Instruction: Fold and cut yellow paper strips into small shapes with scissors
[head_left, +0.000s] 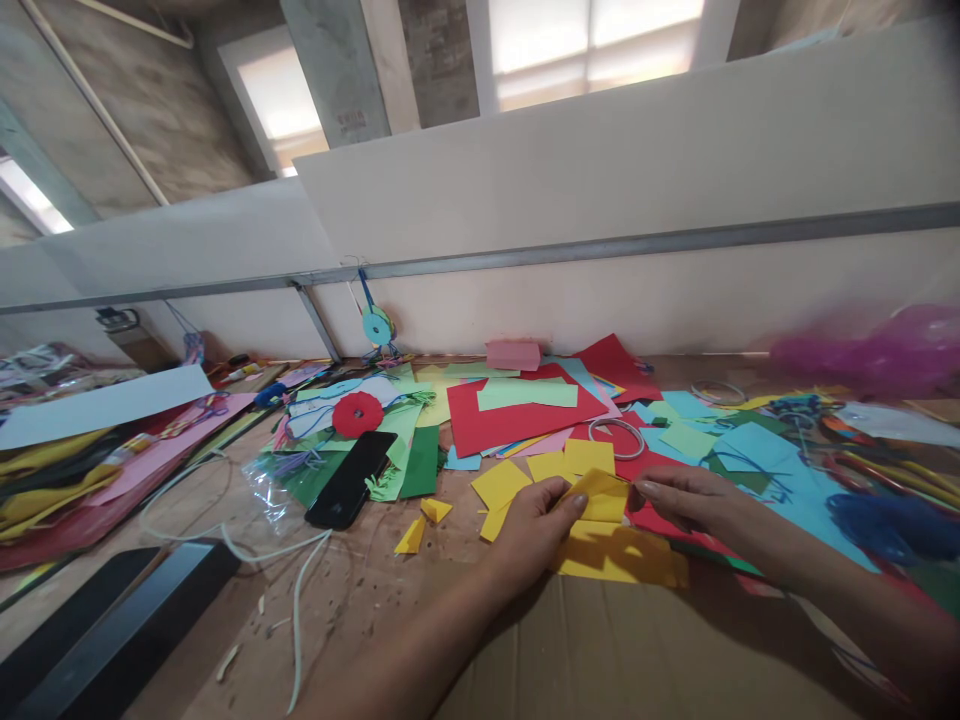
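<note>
My left hand [541, 515] pinches the left edge of a folded yellow paper [600, 497] between thumb and fingers. At its right edge, my right hand [679, 497] has thumb and fingertips pressed together; the paper's corner meets them. Under the hands lies a larger yellow sheet [622, 555], partly over brown cardboard. Yellow squares [501, 484] are spread just behind my left hand. Two small folded yellow pieces [411, 537] rest on the table to the left.
A black phone [351, 482] with a white cable [296, 620] lies left, beyond a dark box [142, 630]. Red sheets [487, 415], blue sheets [765, 450] and a ring of tape [616, 437] lie behind the hands. A pink plastic bag [874, 350] is at the right.
</note>
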